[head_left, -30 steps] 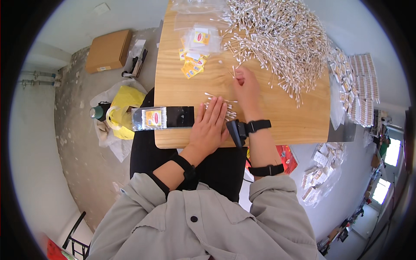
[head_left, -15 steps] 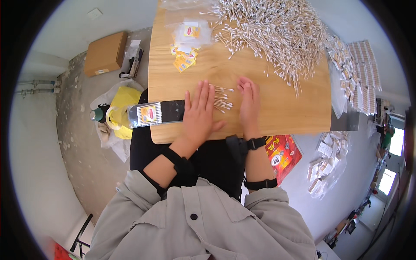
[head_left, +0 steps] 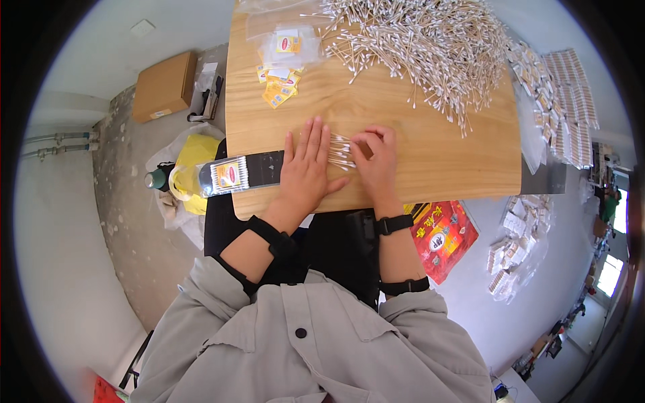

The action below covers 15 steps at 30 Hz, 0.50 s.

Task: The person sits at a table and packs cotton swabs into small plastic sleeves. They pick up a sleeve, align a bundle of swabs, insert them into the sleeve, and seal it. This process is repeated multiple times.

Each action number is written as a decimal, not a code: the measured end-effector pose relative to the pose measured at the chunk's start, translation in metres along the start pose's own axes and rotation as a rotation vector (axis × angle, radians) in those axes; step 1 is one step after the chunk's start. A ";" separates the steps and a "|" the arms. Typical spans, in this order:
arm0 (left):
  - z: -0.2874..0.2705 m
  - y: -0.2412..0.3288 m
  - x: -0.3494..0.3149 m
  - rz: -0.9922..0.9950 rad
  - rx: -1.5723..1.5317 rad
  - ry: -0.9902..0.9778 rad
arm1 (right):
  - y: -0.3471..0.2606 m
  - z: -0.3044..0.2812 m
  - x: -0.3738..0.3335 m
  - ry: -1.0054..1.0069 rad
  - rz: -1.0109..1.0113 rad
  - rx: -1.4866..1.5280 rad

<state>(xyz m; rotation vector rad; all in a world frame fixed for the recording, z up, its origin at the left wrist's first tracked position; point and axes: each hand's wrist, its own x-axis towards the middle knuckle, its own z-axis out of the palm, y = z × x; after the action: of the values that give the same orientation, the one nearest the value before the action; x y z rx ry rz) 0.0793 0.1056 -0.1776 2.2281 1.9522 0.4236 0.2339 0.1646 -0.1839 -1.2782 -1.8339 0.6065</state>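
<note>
My left hand (head_left: 306, 161) lies flat on the wooden table, fingers stretched out together and thumb spread. It covers part of a small row of cotton swabs (head_left: 340, 152), whose white tips stick out to its right. At those tips, my right hand (head_left: 377, 160) has its thumb and forefinger bent in and closed on the swab ends. Left of my left hand, a dark strip (head_left: 263, 168) reaches to the table's edge. On its outer end rests a clear packet of cotton swabs (head_left: 230, 175) with a yellow label.
A large heap of loose cotton swabs (head_left: 430, 47) covers the far right of the table (head_left: 470, 164). Yellow label cards (head_left: 279, 91) and clear bags (head_left: 299, 50) lie at the far left. Packed swab bundles (head_left: 571, 101) stand beyond the right edge; a cardboard box (head_left: 164, 86) is on the floor.
My right hand has moved left to the swab tips and its fingers have bent in on them. My left hand stays flat on the swabs. The whole view has shifted slightly.
</note>
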 end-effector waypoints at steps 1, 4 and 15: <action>0.000 0.000 0.000 -0.002 -0.009 0.007 | -0.001 -0.001 0.000 -0.007 -0.005 0.019; 0.001 0.000 0.000 -0.012 -0.023 0.020 | -0.003 -0.007 0.001 -0.042 -0.024 0.055; -0.001 0.002 0.002 -0.035 -0.019 0.008 | 0.000 -0.005 0.006 -0.123 -0.038 0.061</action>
<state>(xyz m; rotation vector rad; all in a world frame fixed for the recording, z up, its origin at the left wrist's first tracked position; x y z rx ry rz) 0.0816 0.1077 -0.1761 2.1810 1.9790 0.4456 0.2373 0.1696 -0.1793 -1.1865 -1.9201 0.7296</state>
